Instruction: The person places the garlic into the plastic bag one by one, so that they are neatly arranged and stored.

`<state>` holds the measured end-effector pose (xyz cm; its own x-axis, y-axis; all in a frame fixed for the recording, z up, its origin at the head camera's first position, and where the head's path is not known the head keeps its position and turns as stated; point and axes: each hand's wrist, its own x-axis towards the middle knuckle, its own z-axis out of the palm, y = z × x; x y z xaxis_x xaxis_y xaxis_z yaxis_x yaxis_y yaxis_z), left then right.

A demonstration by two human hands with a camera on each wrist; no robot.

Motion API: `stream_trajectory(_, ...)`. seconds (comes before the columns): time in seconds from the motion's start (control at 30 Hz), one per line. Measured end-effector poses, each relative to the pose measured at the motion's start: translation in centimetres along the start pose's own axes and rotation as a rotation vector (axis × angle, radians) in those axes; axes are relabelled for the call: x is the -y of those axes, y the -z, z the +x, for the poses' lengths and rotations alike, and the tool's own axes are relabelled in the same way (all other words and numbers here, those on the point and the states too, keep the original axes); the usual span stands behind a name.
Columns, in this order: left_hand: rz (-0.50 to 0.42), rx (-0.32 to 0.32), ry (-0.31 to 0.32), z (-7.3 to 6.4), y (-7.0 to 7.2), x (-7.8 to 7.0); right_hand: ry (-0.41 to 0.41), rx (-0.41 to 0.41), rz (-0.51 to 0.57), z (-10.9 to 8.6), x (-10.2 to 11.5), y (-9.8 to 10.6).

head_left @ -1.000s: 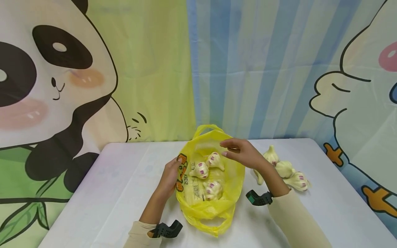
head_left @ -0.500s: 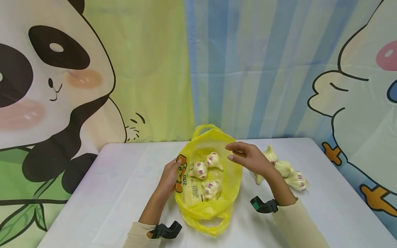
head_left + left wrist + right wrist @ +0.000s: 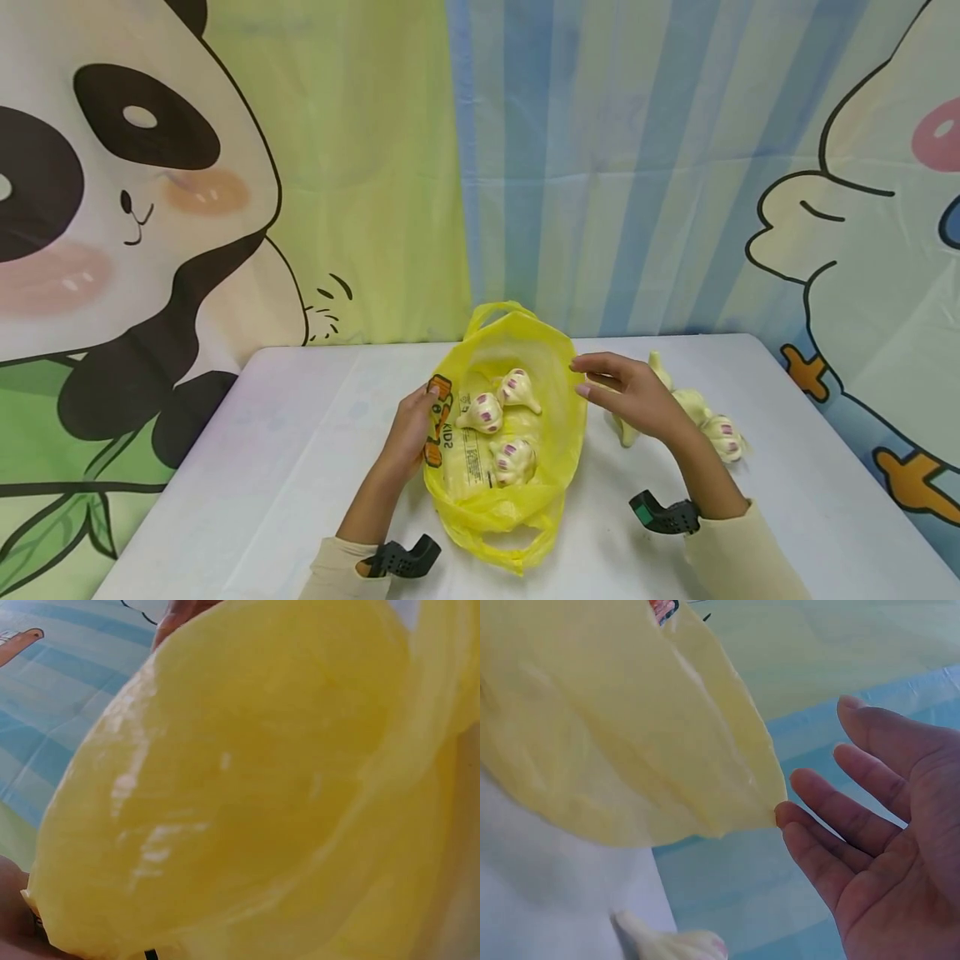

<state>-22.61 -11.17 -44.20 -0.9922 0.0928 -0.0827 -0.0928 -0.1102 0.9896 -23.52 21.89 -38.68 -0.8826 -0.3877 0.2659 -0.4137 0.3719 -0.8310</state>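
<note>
A yellow plastic carrier bag (image 3: 557,417) lies mouth-up on the table, with three garlic bulbs (image 3: 485,413) inside. My left hand (image 3: 407,429) grips its left rim beside the orange print. The bag (image 3: 225,787) fills most of the left wrist view. At the right rim, my right hand (image 3: 636,396) has relaxed, spread fingers and holds nothing. In the right wrist view the fingertips (image 3: 784,814) are right at the bag's edge. Several more garlic bulbs (image 3: 723,438) lie on the table, partly hidden behind the right hand and wrist.
The white table (image 3: 315,433) ends at a patterned curtain (image 3: 555,167) behind it, with a panda on the left. One bag handle (image 3: 513,542) lies toward the near side, another stands at the far side. A black camera strap (image 3: 667,515) is on each wrist.
My right hand has moved right, from over the bag's mouth to its right rim and partly in front of the loose garlic. The left hand keeps its grip in place.
</note>
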Motion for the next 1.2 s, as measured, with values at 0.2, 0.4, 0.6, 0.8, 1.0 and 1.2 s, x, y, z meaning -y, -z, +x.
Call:
stream_trajectory(0.2,0.007,0.003,0.010,0.2,0.0,0.2,0.039,-0.051,-0.019,-1.5,-0.9,0.9)
stream_trajectory(0.4,0.009,0.000,0.007,0.1,0.1,0.2,0.005,-0.108,-0.059,-2.6,-2.1,1.8)
stream_trajectory(0.6,0.007,0.000,0.013,0.0,0.0,0.2,-0.006,-0.178,-0.046,-3.6,-3.4,2.7)
stream_trajectory(0.8,0.006,-0.002,0.013,-0.1,0.1,0.4,-0.031,-0.196,-0.032,-3.8,-4.0,3.0)
stream_trajectory(1.0,0.012,-0.004,0.006,-0.2,0.1,0.3,-0.104,-0.210,-0.073,-3.9,-4.4,3.2)
stream_trajectory(1.2,0.018,-0.012,0.005,-0.1,0.1,0.1,-0.124,-0.213,-0.040,-3.9,-5.5,3.2)
